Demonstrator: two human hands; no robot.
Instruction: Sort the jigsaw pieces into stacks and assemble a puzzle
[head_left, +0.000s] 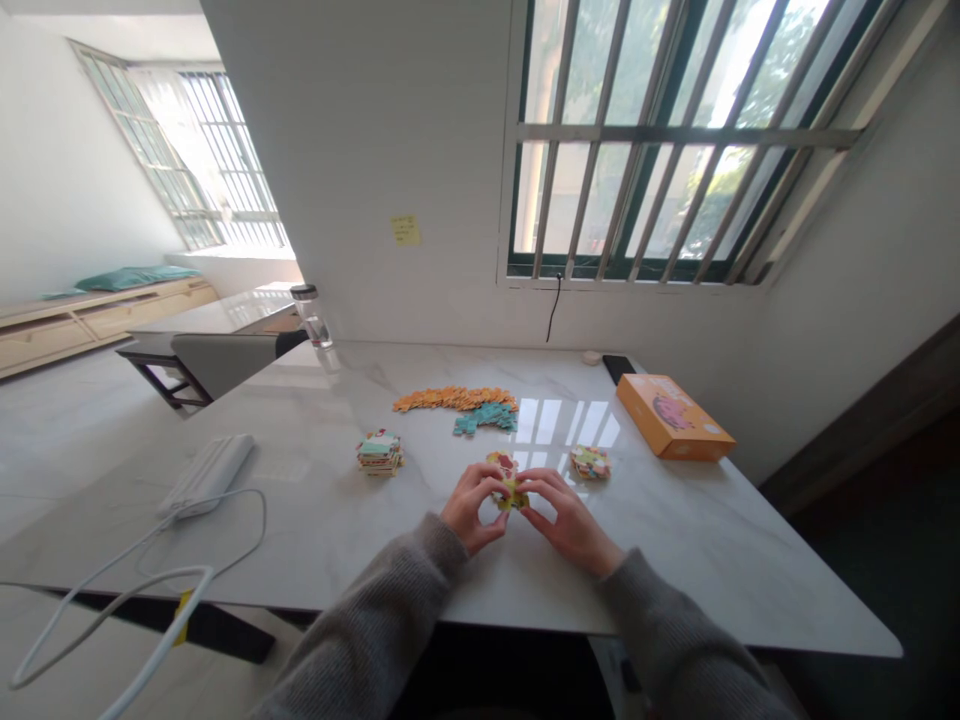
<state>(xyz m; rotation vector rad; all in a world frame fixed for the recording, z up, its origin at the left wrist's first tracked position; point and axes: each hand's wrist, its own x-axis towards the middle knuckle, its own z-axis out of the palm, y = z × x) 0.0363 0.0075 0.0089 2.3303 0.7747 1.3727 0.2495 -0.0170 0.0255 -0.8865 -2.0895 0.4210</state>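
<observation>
Both hands meet over the front middle of the white marbled table (315,560). My left hand (476,507) pinches the left side of some yellowish puzzle pieces (513,494). From the other side, my right hand (566,515) has thumb and fingers closed on the same pieces. A reddish patterned piece (502,461) shows just beyond the fingertips; whether it is joined to the others I cannot tell. To the left stands a stack of puzzle pieces (380,455), and a lower stack of pieces (591,462) lies to the right.
Farther back lie a heap of orange pieces (454,398) and a teal heap (487,418). An orange box (673,417) and a black phone (619,369) sit at the right. A white power strip (208,475) with cables is at the left, a clear bottle (313,318) behind.
</observation>
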